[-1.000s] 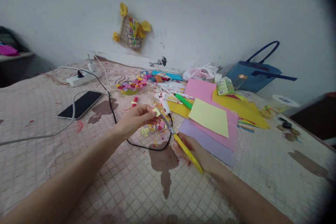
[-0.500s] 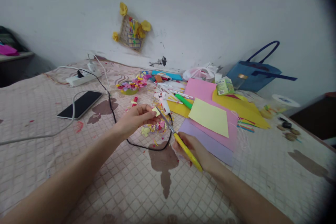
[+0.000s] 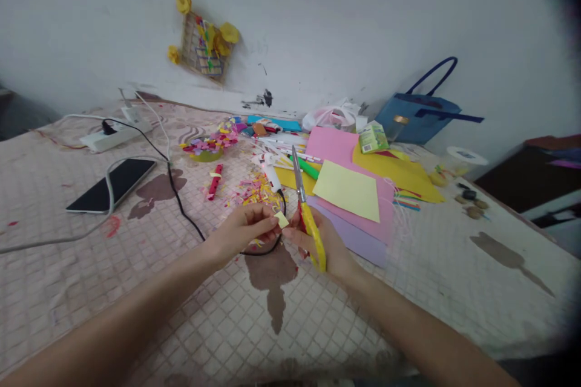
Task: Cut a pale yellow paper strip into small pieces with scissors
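Between its fingertips my left hand [image 3: 247, 230] pinches a small pale yellow paper piece [image 3: 282, 220]. My right hand [image 3: 324, 242] has yellow-handled scissors [image 3: 313, 230] in its grip, blades pointing up and away, and its fingertips meet the right edge of the same paper piece. Just beyond the hands, colourful paper scraps [image 3: 258, 190] lie scattered beside a white glue gun [image 3: 271, 175]. A larger pale yellow sheet [image 3: 347, 190] rests on pink paper [image 3: 331, 145] and purple paper [image 3: 358, 242] to the right.
A black cable [image 3: 181, 205] curves past my left hand toward the glue gun. A phone [image 3: 113, 184] and a power strip [image 3: 115, 135] are at the left, a red roll [image 3: 215, 182] nearer the middle. A blue bag [image 3: 417, 115] leans on the wall at the back right.
The scissors have swung away from the paper piece and now point upward. My right fingertips have come up to the piece, and both hands are closer together. The view has shifted right.
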A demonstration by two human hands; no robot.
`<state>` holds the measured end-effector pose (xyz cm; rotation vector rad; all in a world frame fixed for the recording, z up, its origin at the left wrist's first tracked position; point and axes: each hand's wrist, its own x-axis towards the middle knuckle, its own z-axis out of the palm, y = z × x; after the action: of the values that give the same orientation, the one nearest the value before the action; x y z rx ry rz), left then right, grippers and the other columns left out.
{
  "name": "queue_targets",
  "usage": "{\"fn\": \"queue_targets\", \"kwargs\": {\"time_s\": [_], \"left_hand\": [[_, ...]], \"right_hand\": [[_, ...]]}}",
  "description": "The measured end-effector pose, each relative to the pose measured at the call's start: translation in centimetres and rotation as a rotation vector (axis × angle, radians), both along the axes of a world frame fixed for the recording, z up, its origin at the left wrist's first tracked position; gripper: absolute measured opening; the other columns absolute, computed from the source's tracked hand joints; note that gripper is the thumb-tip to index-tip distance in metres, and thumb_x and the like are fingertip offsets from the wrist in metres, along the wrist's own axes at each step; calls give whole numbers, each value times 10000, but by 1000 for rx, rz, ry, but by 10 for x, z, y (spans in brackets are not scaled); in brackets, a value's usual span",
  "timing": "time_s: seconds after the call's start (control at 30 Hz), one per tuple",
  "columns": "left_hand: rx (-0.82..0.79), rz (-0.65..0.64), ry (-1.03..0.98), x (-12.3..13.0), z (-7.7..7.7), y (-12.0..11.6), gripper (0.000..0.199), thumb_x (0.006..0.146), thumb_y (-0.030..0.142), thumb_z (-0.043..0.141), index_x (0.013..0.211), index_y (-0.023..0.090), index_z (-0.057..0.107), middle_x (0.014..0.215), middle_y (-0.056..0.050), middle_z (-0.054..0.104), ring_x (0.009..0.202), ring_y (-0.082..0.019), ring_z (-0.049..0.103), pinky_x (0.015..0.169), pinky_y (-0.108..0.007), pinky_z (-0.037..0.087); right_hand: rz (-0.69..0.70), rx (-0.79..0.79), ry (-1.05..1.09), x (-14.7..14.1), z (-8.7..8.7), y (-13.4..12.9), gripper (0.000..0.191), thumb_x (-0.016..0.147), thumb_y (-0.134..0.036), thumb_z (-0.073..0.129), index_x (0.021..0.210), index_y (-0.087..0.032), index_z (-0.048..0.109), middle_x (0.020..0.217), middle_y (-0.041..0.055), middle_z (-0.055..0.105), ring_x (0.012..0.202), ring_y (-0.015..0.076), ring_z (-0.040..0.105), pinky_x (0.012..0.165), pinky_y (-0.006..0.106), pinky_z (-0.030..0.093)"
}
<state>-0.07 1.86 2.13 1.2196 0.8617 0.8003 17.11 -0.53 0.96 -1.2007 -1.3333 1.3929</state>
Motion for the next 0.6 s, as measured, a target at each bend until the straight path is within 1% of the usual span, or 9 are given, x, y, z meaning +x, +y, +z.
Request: {"fn": "queue_targets", "kwargs": {"time_s": [0.13,0.27,0.37,0.43,0.53,0.6], "left_hand": [[37,-31,51,1,-2,-1,192,736,322,647,703,140,595,645,-8,619,555,-87,533,531,-196,407],[67,-110,77,-1,-9,1,193,752,343,622,718,155,596,658,-7,606,577,-96,540,546,-202,423],[147,-87,103,-1,-11,3,188,761,345,609,798,161,597,700,-13,617,596,-105,544,539,-206,420],[184,-70,105,-1,-10,3,199,745,333,628,827,157,588,686,-7,608,571,-99,527,506,-199,396],[128,-127,88,0,-8,3,191,727,320,646,748,146,569,564,29,539,467,-69,442,437,-185,320],[73,-126,76,1,-7,3,191,723,315,649,703,147,559,525,42,516,448,-64,426,431,-185,309]], "right_hand": [[-24,38,0,0,0,0,361,634,-397,694,769,-200,423,639,-69,465,404,45,391,356,188,373],[-26,29,-29,2,1,2,318,653,-363,662,772,-196,420,666,-66,473,395,35,394,350,178,373],[9,7,-58,3,2,4,297,638,-318,658,767,-194,421,645,-71,471,386,36,386,347,182,366],[41,-4,-63,2,2,4,301,618,-292,669,764,-192,425,619,-77,461,389,40,379,346,181,359],[56,5,-35,0,0,4,316,596,-276,691,754,-187,432,610,-78,452,400,39,378,347,171,351],[36,11,-19,1,-1,4,306,618,-299,682,762,-187,437,627,-74,460,394,36,383,343,169,353]]}}
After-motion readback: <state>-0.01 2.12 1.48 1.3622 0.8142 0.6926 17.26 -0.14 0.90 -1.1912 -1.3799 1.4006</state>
